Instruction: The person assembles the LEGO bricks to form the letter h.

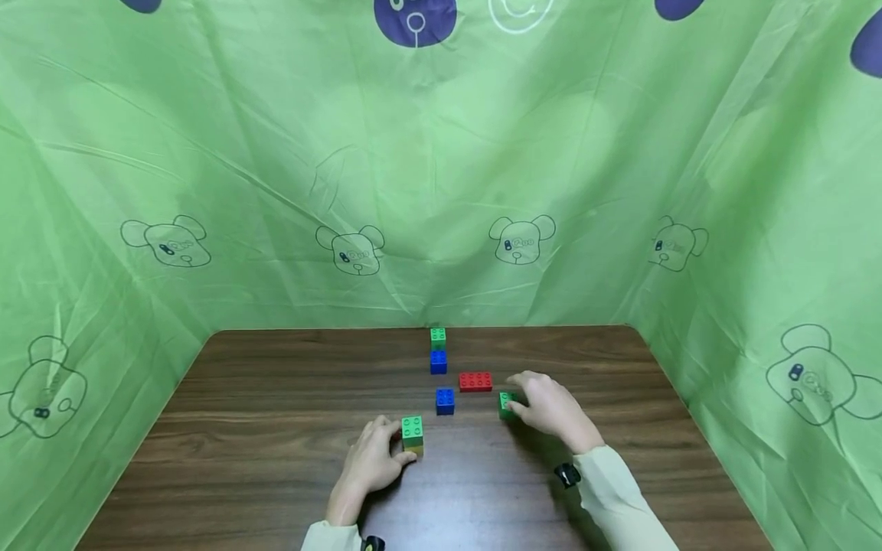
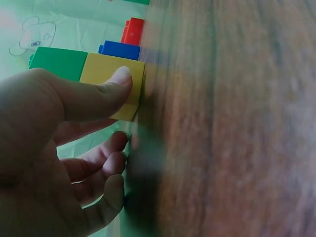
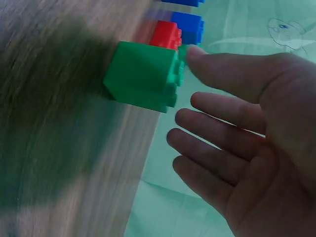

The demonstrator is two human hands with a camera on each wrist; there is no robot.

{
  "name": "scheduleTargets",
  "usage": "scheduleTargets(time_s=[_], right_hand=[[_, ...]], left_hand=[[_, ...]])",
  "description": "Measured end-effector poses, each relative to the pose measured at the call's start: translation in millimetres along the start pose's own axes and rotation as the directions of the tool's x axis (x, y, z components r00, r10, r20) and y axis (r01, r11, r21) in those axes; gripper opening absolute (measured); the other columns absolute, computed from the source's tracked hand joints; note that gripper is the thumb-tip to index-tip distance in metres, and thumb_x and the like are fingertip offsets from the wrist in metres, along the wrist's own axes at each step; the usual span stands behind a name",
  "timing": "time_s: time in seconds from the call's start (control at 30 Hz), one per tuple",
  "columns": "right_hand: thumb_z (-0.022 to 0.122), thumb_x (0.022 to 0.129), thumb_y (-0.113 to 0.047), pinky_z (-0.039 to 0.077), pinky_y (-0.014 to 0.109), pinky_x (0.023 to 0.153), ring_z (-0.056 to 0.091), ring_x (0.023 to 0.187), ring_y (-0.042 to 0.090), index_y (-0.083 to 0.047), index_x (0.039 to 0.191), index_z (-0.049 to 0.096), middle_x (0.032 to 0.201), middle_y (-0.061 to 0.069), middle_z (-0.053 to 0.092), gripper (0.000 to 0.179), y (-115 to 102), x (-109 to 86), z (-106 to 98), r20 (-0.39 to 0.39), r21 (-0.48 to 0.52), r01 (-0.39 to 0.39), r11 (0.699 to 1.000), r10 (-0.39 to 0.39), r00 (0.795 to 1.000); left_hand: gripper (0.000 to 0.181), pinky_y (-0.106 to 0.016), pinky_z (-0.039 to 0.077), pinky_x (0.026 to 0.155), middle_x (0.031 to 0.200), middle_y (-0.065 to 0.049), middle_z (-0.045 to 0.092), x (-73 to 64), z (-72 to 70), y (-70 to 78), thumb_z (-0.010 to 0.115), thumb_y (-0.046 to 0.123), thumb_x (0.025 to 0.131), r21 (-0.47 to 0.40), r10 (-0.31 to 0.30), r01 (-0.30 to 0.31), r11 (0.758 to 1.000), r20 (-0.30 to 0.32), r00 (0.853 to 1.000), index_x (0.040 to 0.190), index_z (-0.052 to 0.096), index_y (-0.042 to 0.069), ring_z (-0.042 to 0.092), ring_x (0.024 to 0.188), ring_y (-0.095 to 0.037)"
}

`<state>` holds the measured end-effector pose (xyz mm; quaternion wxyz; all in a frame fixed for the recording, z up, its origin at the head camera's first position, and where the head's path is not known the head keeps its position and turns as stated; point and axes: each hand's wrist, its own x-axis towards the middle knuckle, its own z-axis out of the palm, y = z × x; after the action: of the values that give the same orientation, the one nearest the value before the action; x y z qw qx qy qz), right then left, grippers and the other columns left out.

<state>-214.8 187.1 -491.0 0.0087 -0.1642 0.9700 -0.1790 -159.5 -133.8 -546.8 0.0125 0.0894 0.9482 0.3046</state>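
Note:
At the front of the table my left hand (image 1: pixel 372 458) holds a two-brick stack, a green toy brick (image 1: pixel 412 430) on a yellow brick (image 2: pixel 101 66). In the left wrist view the thumb presses the yellow brick's near side, and the other fingers are partly behind it. My right hand (image 1: pixel 553 413) hovers beside a separate green brick (image 3: pixel 140 74) with its fingers extended. The thumb tip appears close to that brick's studs; whether they touch I cannot tell. The lone green brick sits on the tabletop, partly covered by the hand in the head view.
Between the hands lie a blue brick (image 1: pixel 445 402) and a longer red brick (image 1: pixel 475 382). Farther back another blue brick (image 1: pixel 438 363) stands in front of a green brick (image 1: pixel 437 338). The brown wooden table (image 1: pixel 276 398) is bordered by green cloth (image 1: pixel 441 168) on three sides.

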Motion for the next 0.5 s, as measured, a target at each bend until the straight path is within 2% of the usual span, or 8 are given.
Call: scheduleTargets(time_s=[0.07,0.13,0.23,0.3,0.37,0.5], right_hand=[[0.08,0.088,-0.022,0.056,0.046,0.085,0.068,0.104,0.026,-0.004,0.123,0.07,0.118,0.01,0.071,0.04,0.6,1.6,3.6,0.031,-0.011,-0.001,1.0,0.001,1.0],[0.082,0.086,-0.019,0.055,0.041,0.076,0.066,0.091,0.02,-0.005,0.113,0.073,0.106,0.007,0.072,0.031,0.7,3.8,7.9,0.04,-0.029,0.007,1.0,-0.006,0.999],[0.084,0.084,-0.014,0.049,0.037,0.063,0.056,0.073,0.015,-0.008,0.093,0.073,0.085,0.002,0.067,0.015,-0.1,8.2,13.4,0.024,-0.058,0.034,0.998,-0.032,0.999],[0.085,0.081,-0.011,0.047,0.037,0.06,0.053,0.069,0.015,-0.01,0.085,0.071,0.078,0.001,0.063,0.015,-1.1,10.8,15.2,-0.003,-0.067,0.038,0.997,-0.038,0.999],[0.085,0.08,-0.011,0.047,0.038,0.06,0.053,0.068,0.015,-0.01,0.084,0.071,0.077,0.001,0.063,0.015,-1.7,11.8,16.3,-0.009,-0.057,0.02,0.998,-0.021,1.0],[0.085,0.082,-0.012,0.051,0.036,0.066,0.058,0.074,0.015,-0.006,0.096,0.076,0.086,0.004,0.07,0.018,-1.2,10.8,17.7,0.016,-0.005,-0.019,1.0,0.019,1.0]], left_hand=[[0.062,-0.051,0.052,0.08,0.105,-0.003,0.062,0.4,1.6,0.3,0.087,0.03,0.079,-0.001,-0.004,0.004,1.0,-0.001,1.0,0.128,0.066,-0.002,0.058,0.1,-0.022],[0.061,-0.049,0.052,0.08,0.104,-0.002,0.061,0.6,2.6,0.2,0.087,0.029,0.079,-0.003,-0.007,0.007,1.0,-0.004,1.0,0.128,0.067,-0.001,0.058,0.1,-0.022],[0.06,-0.046,0.051,0.078,0.102,-0.001,0.06,1.5,3.3,-0.7,0.088,0.028,0.078,0.0,-0.006,0.006,1.0,-0.015,1.0,0.127,0.068,0.0,0.057,0.098,-0.021],[0.059,-0.045,0.051,0.076,0.101,-0.001,0.06,2.3,3.0,-1.1,0.089,0.027,0.077,0.003,-0.004,0.004,1.0,-0.022,1.0,0.126,0.068,0.001,0.056,0.096,-0.02],[0.059,-0.043,0.05,0.074,0.099,-0.001,0.058,2.8,2.5,-1.1,0.089,0.026,0.078,0.01,-0.002,0.002,1.0,-0.013,1.0,0.127,0.068,0.001,0.054,0.093,-0.018],[0.06,-0.043,0.051,0.076,0.1,-0.001,0.058,1.7,0.8,-1.6,0.088,0.026,0.079,0.031,0.005,-0.005,1.0,0.02,1.0,0.128,0.067,0.001,0.053,0.092,-0.018]])
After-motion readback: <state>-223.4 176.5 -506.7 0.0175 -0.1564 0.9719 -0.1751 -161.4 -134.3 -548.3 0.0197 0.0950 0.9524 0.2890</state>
